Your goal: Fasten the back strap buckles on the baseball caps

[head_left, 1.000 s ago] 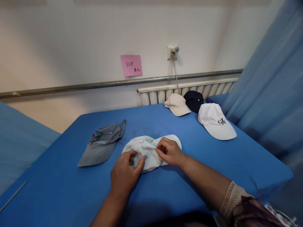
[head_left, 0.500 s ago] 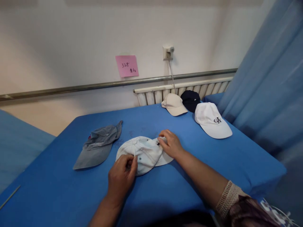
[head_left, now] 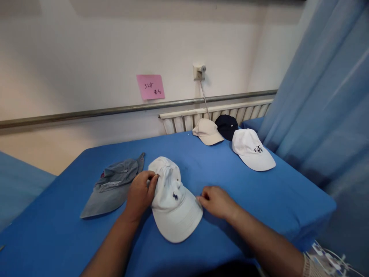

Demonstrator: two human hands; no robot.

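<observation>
A white baseball cap (head_left: 173, 200) with a small dark logo lies on the blue table (head_left: 230, 192), its brim pointing toward me. My left hand (head_left: 140, 194) grips the left side of the cap's crown, fingers curled into the fabric. My right hand (head_left: 216, 201) rests at the right edge of the brim, fingers pinched on its rim. A grey cap (head_left: 112, 186) lies just left of my left hand.
Three more caps sit at the far right of the table: a beige one (head_left: 206, 131), a dark navy one (head_left: 227, 126) and a white one (head_left: 251, 150) with a black monogram. A radiator (head_left: 184, 119) runs behind, a blue curtain (head_left: 323, 96) hangs at right.
The white cap has been turned round: its brim pointed away to the right and now points toward me. Both hands shifted with it, the left to the crown, the right to the brim edge.
</observation>
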